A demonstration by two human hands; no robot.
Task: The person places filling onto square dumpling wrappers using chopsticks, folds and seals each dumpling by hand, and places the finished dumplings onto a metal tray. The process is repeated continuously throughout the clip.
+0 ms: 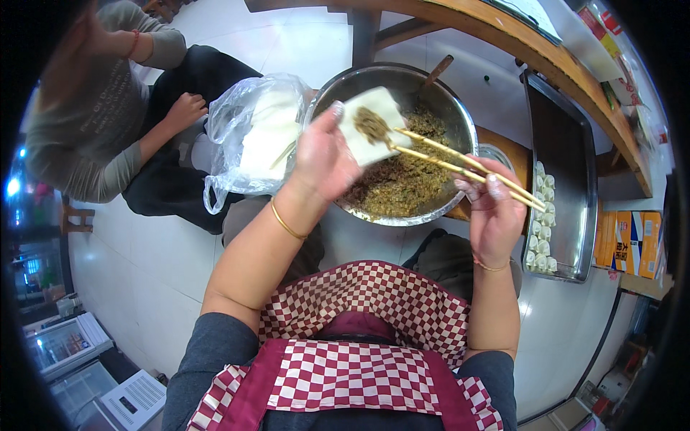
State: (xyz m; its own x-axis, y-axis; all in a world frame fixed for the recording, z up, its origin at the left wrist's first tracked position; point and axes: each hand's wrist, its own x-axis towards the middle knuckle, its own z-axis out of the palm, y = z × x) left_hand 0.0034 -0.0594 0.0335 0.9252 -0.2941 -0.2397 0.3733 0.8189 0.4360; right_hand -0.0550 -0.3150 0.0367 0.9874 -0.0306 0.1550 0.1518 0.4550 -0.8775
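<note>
On my left hand (326, 153) rests a square white dough wrapper (384, 105), held over the bowl with my thumb along its near edge. A lump of brown minced filling (371, 124) sits on the wrapper. My right hand (493, 202) grips a pair of wooden chopsticks (447, 159), whose tips touch the filling. Below both hands, a large steel bowl (468, 116) holds more chopped filling (401, 191). A wooden-handled utensil (439, 69) leans on its far rim. Left of the bowl, a clear plastic bag (226, 116) contains stacked white wrappers (269, 137).
A steel tray (563, 161) at the right carries rows of folded dumplings (542, 231). Beyond the bowl runs a wooden table edge (485, 29). Another person (108, 118) sits at the left, one hand near the bag. Orange printed boxes (630, 242) stand beside the tray.
</note>
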